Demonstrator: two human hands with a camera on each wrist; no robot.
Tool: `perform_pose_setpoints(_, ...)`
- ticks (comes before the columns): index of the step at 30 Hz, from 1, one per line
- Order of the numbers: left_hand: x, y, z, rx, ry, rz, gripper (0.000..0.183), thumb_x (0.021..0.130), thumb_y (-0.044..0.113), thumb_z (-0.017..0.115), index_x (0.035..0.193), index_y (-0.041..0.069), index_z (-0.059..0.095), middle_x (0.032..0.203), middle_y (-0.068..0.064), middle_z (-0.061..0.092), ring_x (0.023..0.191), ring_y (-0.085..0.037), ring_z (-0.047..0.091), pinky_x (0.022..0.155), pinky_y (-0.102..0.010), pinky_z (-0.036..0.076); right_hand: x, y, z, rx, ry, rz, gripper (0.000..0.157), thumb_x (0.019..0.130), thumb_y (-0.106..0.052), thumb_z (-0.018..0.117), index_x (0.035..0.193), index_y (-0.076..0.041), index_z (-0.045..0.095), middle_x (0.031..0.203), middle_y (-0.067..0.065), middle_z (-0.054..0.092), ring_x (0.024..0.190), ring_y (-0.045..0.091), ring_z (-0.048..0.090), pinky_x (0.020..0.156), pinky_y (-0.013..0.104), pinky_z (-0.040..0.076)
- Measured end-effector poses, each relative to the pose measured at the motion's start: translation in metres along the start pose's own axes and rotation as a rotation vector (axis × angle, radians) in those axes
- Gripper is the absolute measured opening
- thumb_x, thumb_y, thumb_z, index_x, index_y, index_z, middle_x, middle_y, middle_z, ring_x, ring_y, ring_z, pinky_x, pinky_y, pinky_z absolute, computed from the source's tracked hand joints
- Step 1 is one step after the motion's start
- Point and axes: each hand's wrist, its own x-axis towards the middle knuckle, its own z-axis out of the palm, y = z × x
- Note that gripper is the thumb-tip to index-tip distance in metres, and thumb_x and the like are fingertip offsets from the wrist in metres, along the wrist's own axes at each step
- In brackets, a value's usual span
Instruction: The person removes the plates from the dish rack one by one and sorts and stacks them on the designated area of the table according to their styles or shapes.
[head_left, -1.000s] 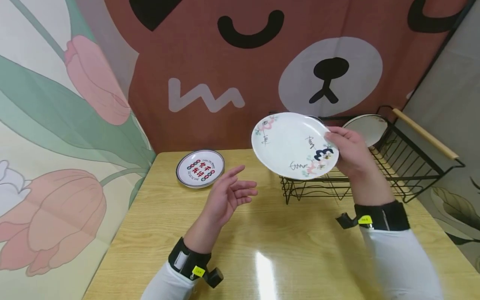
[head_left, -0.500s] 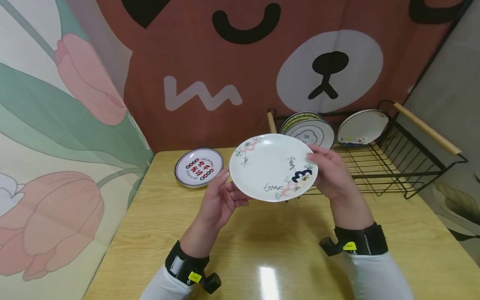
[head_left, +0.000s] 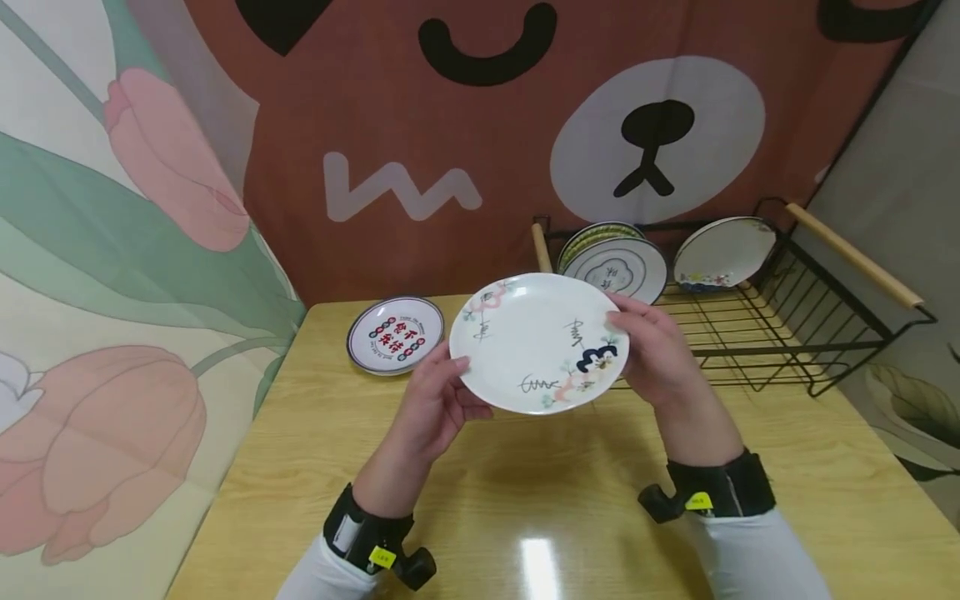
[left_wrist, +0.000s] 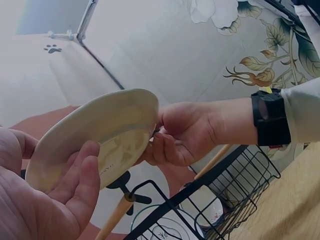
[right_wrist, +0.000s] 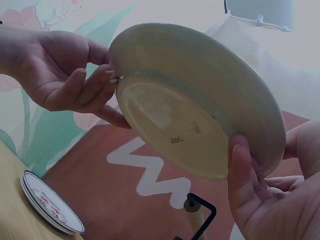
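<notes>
A white plate (head_left: 536, 342) with pink and dark blue flowers and black script is held up over the table, face tilted toward me. My left hand (head_left: 435, 396) pinches its left rim, thumb on top and fingers beneath. On the opposite side my right hand (head_left: 656, 346) grips the rim the same way. Both wrist views show the underside; the plate (right_wrist: 195, 105) bears a small dark mark on its base in the right wrist view, where the right hand's fingers (right_wrist: 241, 165) press against it. The left hand's fingers (left_wrist: 82, 182) lie under the plate in the left wrist view.
White plates (head_left: 395, 336) with red lettering lie stacked at the back left of the wooden table (head_left: 300, 467). A black wire rack (head_left: 780, 333) with wooden handles stands at the back right. Several plates (head_left: 618, 267) lean in its left end, and a white dish (head_left: 723, 254) leans farther right.
The right hand has brought the plate left and down, away from in front of the rack. The left hand, earlier apart from the plate, has taken hold of its left rim.
</notes>
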Motion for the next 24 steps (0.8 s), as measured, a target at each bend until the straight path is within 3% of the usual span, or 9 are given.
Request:
perform_pose_setpoints(9, -0.0036, 0.0044, -0.002, -0.036, -0.084, -0.026, 0.054, 0.101, 0.005, 0.038, 0.155, 0.003, 0.034, 0.103, -0.004, 0.081, 0.078, -0.017, 0.08, 0.067, -0.03, 0.064, -0.0012, 0.0021, 0.0045, 0.006, 0.02, 0.012, 0.061, 0.111, -0.021, 0.043, 0.159, 0.009, 0.02, 0.113, 0.004, 0.077, 0.093, 0.011, 0.077, 0.079, 0.024, 0.061)
perform_pose_setpoints(24, -0.002, 0.0057, -0.0042, -0.047, -0.066, -0.053, 0.06, 0.1, 0.003, 0.039, 0.159, 0.007, 0.029, 0.106, -0.005, 0.08, 0.08, -0.017, 0.08, 0.066, -0.029, 0.064, 0.0018, 0.0085, 0.0049, 0.045, 0.009, 0.026, 0.062, 0.111, -0.026, 0.043, 0.161, 0.004, 0.022, 0.119, 0.005, 0.075, 0.098, 0.013, 0.077, 0.08, 0.027, 0.061)
